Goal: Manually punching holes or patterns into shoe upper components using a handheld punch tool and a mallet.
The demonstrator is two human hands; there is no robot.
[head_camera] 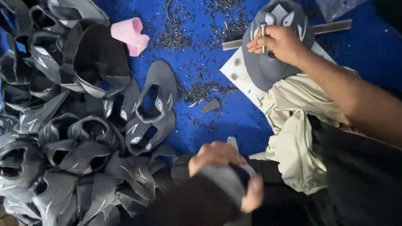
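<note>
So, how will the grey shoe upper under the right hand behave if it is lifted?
Probably floppy: the upper lies flat, and those in the pile curl and sag. Likely light, since it looks a thin sheet. It may slide if the right hand, holding a metal tool, lifts off.

One pink foam block (130, 35) lies on the blue surface. One grey shoe upper (273, 46) rests on one white board (245, 79), and one slim metal punch (263, 37) stands over it. The dark grey uppers heaped at the left (63, 125) overlap too much to count.
</note>
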